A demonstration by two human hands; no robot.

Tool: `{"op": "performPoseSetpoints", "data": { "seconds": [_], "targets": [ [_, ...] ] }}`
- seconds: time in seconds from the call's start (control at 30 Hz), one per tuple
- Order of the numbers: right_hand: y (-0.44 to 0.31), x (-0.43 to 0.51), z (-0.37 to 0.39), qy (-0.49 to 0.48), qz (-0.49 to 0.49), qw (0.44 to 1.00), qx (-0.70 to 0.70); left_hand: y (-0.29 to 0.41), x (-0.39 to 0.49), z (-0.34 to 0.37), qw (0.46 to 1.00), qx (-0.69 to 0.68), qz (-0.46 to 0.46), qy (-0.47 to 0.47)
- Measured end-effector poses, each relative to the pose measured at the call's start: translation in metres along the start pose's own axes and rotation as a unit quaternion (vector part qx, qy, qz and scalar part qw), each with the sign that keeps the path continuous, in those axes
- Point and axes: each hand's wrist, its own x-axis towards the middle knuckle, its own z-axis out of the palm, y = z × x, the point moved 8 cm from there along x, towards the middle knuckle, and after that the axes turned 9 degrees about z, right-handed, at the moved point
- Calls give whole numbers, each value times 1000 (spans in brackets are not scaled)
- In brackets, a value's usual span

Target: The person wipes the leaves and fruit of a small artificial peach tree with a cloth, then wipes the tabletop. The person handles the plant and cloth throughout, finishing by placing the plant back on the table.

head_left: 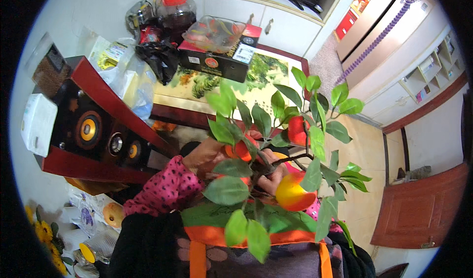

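Note:
An artificial fruit branch (295,159) with green leaves and several red and orange fruits (295,191) stands upright before my body. My right hand (273,176) is closed around its stem, partly hidden by leaves and fruit. At the branch's other side is my left hand (207,156), its fingers bent beside an orange-red fruit (242,149); leaves cover the fingertips, so I cannot tell what they hold. Pink dotted sleeves cover both forearms. Below the branch lies the green and orange edge of an apron (288,220) on my body.
A low table with a landscape picture (273,69) holds a black box (214,64), a clear plastic tray (214,34), a large jar (175,13) and plastic bags (138,89). A tall speaker (107,130) stands at the left. White cabinets (288,28) are beyond; bottles and yellow flowers (46,233) lie lower left.

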Motion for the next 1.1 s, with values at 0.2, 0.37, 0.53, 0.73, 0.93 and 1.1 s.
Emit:
{"op": "performPoseSetpoints", "data": {
  "seconds": [0.2,0.37,0.53,0.73,0.93,1.1],
  "targets": [
    [-54,9,59,-92,-128,886,-437,-4,-15,-19,997,-39,-68,-20],
    [-38,16,52,-126,4,895,-429,31,-5,1,968,201,110,-100],
    [-52,12,67,-161,-37,913,-373,2,-13,-28,996,35,76,-17],
    [-56,7,52,-117,-40,866,-484,26,-12,10,995,52,50,-67],
    [-59,4,69,-143,-48,870,-470,-1,-27,-22,998,-50,32,26],
    [-41,5,47,-147,27,920,-362,-7,-19,-15,991,-88,-18,101]
  ]
}}
